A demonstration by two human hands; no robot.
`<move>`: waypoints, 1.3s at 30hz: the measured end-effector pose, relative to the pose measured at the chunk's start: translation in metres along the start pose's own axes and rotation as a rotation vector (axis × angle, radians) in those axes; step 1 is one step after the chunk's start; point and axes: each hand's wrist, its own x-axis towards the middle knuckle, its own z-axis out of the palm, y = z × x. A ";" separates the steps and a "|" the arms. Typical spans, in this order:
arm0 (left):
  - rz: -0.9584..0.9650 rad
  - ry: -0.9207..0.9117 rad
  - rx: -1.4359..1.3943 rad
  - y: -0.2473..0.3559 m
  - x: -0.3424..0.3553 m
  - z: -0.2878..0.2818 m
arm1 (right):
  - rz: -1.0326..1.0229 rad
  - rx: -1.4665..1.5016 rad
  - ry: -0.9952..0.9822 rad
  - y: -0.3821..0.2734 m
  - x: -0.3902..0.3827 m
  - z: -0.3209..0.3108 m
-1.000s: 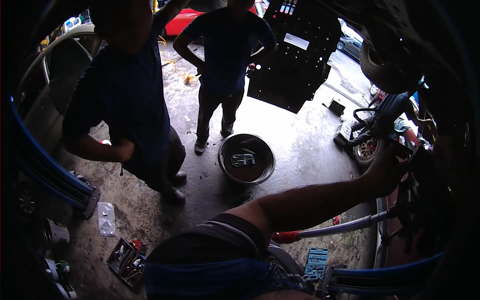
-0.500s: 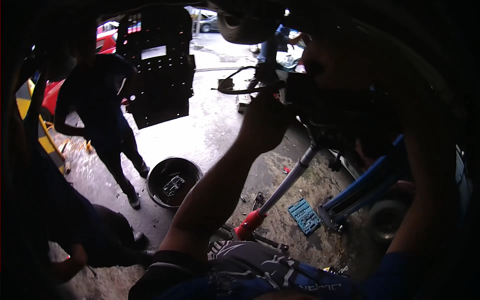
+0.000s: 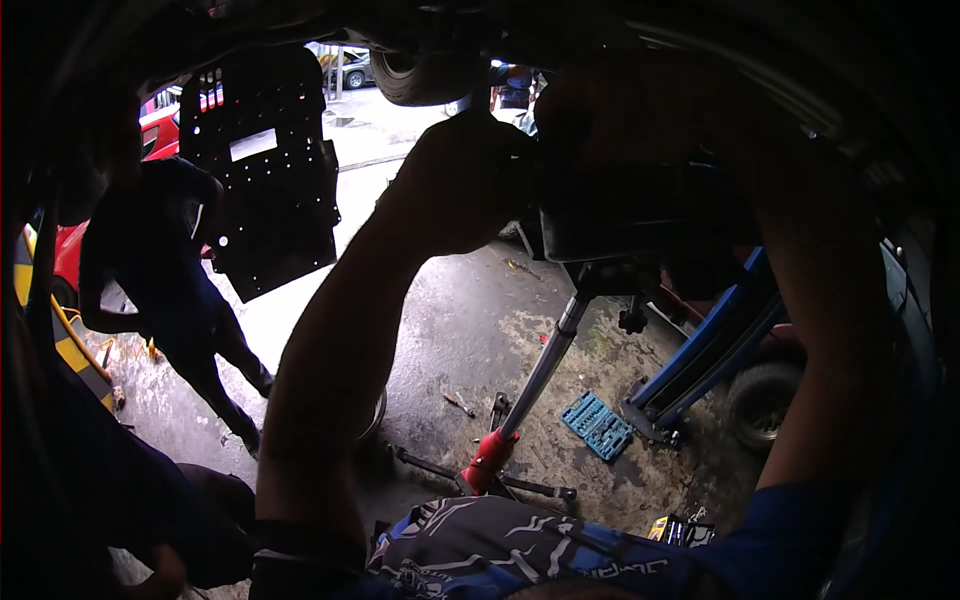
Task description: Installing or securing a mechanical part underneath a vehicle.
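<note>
Head view: dark pan-shaped casing (image 3: 640,230) sits directly over telescopic jack (image 3: 543,372), apparently for support. My left hand (image 3: 468,185) beside casing's left edge, right hand (image 3: 635,122) near top, presumably steadying; finger closure shadowed, I cannot tell.

Head fisheye looks down past near forearms (image 3: 335,330), probably beneath a dim vehicle (image 3: 430,85).

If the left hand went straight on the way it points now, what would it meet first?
Probably the dark, boxy part above the metal pole, to the right of the left hand. Deep shadow obscures the depth, so I cannot tell whether they already touch.
</note>
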 end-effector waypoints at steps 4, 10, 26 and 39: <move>0.136 -0.053 0.064 0.003 0.013 0.000 | 0.217 -0.235 0.205 0.013 0.004 0.023; 0.361 -0.096 0.257 0.010 0.028 -0.004 | 0.041 -0.455 0.631 0.016 -0.058 0.054; 0.228 -0.258 0.156 -0.011 0.029 -0.012 | -0.110 1.139 1.048 0.084 0.007 0.249; 0.394 -0.323 0.095 -0.008 0.045 -0.013 | -0.412 1.378 1.167 0.074 0.010 0.243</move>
